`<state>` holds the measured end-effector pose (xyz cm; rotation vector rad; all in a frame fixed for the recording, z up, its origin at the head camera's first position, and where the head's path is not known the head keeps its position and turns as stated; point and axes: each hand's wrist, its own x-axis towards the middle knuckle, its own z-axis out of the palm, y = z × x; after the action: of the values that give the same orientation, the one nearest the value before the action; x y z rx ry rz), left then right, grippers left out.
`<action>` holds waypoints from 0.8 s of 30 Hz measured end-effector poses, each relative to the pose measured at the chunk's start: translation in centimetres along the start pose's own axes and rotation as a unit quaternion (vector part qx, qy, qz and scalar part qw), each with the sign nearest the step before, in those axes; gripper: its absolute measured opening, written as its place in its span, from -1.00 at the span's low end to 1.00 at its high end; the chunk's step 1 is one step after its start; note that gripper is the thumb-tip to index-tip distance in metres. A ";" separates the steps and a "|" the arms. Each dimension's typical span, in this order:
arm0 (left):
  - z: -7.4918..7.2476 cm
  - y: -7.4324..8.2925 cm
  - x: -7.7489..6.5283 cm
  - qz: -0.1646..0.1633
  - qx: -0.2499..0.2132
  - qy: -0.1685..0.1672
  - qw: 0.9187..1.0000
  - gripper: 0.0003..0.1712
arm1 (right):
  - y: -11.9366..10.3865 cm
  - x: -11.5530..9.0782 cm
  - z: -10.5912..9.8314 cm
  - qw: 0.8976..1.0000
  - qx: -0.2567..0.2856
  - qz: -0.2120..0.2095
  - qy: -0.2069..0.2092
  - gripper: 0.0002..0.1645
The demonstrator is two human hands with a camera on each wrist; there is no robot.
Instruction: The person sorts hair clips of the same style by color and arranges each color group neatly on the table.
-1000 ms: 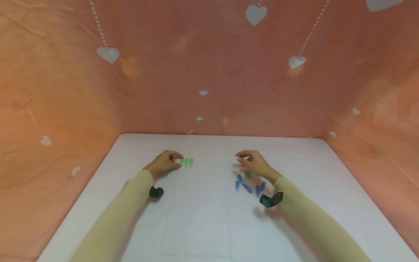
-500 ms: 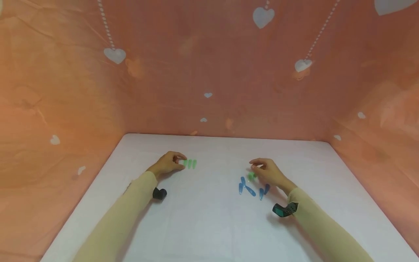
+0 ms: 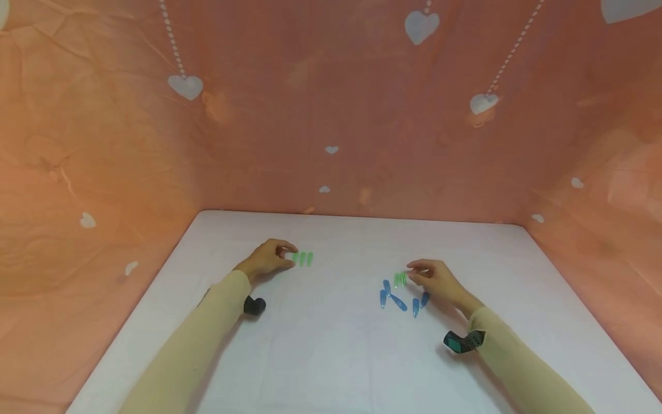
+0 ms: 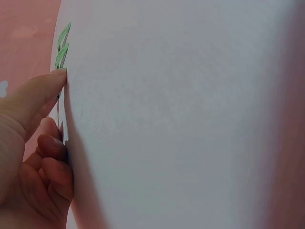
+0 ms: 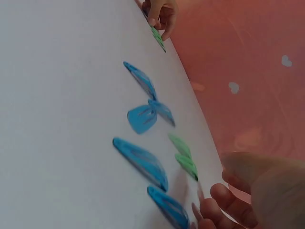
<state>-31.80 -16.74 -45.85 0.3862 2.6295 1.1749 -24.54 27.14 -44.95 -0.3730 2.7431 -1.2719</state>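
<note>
Three green hair clips (image 3: pixel 303 259) lie in a row on the white table (image 3: pixel 320 356). My left hand (image 3: pixel 266 259) rests at the row's left end, thumb and forefinger pinching the nearest clip. The left wrist view shows the thumb (image 4: pixel 40 98) against the table just below the green hair clips (image 4: pixel 62 45). To the right lie two more green clips (image 3: pixel 400 279) and several blue clips (image 3: pixel 398 301). My right hand (image 3: pixel 437 279) sits just right of them, fingers loosely curled and holding nothing. In the right wrist view its fingertips (image 5: pixel 214 202) are a little short of the green clips (image 5: pixel 183 155).
Pink cloth walls with white hearts (image 3: pixel 331 115) close the table in at the back and on both sides. A small dark camera is strapped under each wrist, the left camera (image 3: pixel 254 305) and the right camera (image 3: pixel 462 341). Blue clips (image 5: pixel 143 160) lie spread beside the right hand.
My right hand has come down and back to the right, from above the green pair to just beside it. The left hand has stayed at its row.
</note>
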 end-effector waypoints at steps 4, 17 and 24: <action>0.0 0.0 -0.1 0.001 0.004 0.002 1.000 -0.54 | 0.4 -0.4 0.0 1.000 -0.010 0.005 0.004 -0.58; 0.1 0.3 -0.3 -0.015 -0.005 -0.008 1.000 -0.53 | -0.1 -0.4 1.3 1.000 -0.004 0.005 -0.006 -0.57; -0.2 0.2 -0.2 -0.005 0.003 -0.004 1.000 -0.54 | -1.0 0.3 2.2 0.998 -0.058 0.018 0.006 -0.63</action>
<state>-31.60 -16.76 -45.54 0.3772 2.6251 1.1599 -24.18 24.79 -45.59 -0.3258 2.8282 -1.1122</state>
